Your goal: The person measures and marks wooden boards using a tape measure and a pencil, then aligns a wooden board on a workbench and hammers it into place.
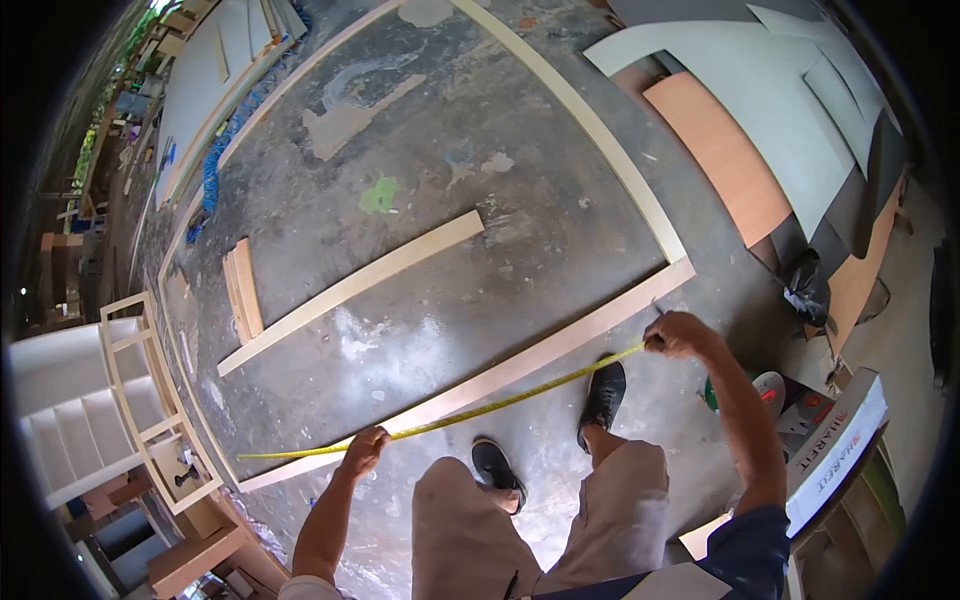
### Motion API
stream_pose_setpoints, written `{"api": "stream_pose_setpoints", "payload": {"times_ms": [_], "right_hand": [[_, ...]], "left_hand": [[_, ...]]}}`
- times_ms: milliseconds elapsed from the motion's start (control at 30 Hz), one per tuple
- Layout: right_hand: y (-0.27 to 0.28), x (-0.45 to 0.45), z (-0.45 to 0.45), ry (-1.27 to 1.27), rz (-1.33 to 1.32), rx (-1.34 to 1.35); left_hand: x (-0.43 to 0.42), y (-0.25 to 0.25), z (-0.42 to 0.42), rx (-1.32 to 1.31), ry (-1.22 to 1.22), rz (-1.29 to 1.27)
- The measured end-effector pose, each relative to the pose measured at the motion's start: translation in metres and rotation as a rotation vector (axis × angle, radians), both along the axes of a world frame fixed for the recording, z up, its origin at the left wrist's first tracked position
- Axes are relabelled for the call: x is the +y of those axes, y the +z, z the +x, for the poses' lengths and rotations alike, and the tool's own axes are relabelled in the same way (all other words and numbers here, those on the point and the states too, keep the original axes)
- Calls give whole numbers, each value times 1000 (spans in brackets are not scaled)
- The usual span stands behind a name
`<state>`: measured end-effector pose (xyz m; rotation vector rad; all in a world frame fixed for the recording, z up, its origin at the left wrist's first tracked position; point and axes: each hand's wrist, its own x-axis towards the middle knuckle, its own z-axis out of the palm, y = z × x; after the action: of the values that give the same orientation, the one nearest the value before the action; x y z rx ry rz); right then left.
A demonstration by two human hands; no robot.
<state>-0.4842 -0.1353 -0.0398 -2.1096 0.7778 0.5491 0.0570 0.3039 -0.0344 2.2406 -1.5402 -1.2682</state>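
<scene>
A yellow measuring tape (pixel 500 402) is stretched along the near wooden strip (pixel 540 358) of a large frame on the floor. My left hand (pixel 365 450) is closed on the tape over the strip's left part, and the tape's free end runs on to the strip's left end. At the right, my right hand (pixel 677 335) is closed round the other end of the tape, just below the strip's right end; a thin dark tip sticks up from its fingers. The long right strip (pixel 590 125) meets the near strip at the right corner.
Inside the frame lie a loose strip (pixel 355 292) and short wood pieces (pixel 243 290). Sheets (pixel 740 90) and an orange-brown panel (pixel 718 155) lie at the upper right. A white box (pixel 835 450) stands at the lower right, a small wooden frame (pixel 160 400) at the left.
</scene>
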Motion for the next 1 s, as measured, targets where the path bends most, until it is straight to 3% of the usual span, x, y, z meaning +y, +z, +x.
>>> {"api": "stream_pose_setpoints", "payload": {"times_ms": [67,167,233,367,433,467,500,567,667,700,767,867,933,1000], "right_hand": [[65,32,26,82,-9,8],[190,71,66,185,161,159],[273,91,80,109,329,88],[384,125,84,202,295,101],[424,133,76,174,219,79],[445,132,71,178,200,111],[464,131,66,163,169,126],[491,120,53,212,132,154],[519,101,35,33,79,4],[523,93,29,31,85,30],[520,76,26,17,91,54],[524,54,24,-13,59,15],[542,41,36,-153,310,-26],[520,30,42,-175,403,-3]], "left_hand": [[-14,59,-29,117,60,116],[-30,137,-75,135,52,2],[-45,181,-105,174,14,-57],[-91,297,-173,305,-78,30],[-99,309,-202,319,-118,-126],[-107,319,-217,343,-101,-66],[-126,356,-230,315,-130,-88],[-148,374,-252,316,-116,-88],[-191,434,-271,319,-35,-111],[-199,424,-278,327,-18,-202],[-230,483,-281,240,-54,-209],[-256,476,-299,244,-37,-256],[-281,480,-305,491,-175,-385],[-301,486,-313,354,-262,-382]]}}
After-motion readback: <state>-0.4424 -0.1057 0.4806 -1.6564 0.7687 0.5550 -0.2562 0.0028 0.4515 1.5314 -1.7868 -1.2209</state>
